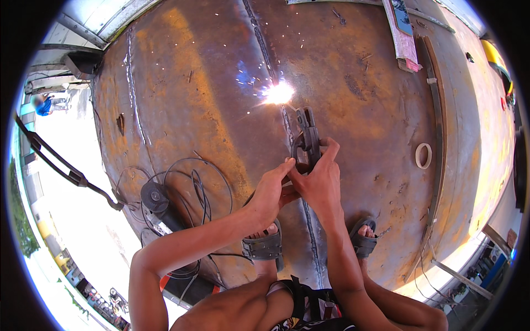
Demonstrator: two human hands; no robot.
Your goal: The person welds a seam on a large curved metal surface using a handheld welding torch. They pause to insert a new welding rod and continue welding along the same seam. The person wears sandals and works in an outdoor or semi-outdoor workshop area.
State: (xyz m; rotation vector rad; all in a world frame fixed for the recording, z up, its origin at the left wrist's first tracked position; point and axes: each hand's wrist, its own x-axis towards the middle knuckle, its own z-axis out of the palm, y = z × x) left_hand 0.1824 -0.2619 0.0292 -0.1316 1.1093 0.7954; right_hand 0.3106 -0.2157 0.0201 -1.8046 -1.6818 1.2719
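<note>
Both of my hands are at a dark welding electrode holder (310, 131), which tilts away from me over a rusty steel plate (215, 71). My right hand (320, 185) is closed round its handle. The fingers of my left hand (269, 190) are closed against the handle from the left side, partly hidden by the right hand. A thin electrode runs from the holder's jaw to a glaring welding arc (277, 92), with sparks flying mostly to the left. The arc burns on a seam; a rough weld bead (260, 38) continues beyond it, and the seam runs back between my sandalled feet.
An angle grinder (155, 199) and looped black cables (201, 190) lie left of my left foot. At right are a tape roll (423, 156), a long metal strip (440, 121) and a phone (401, 17) on a pinkish strip. A person in blue (43, 105) is far left, beyond the plate's edge.
</note>
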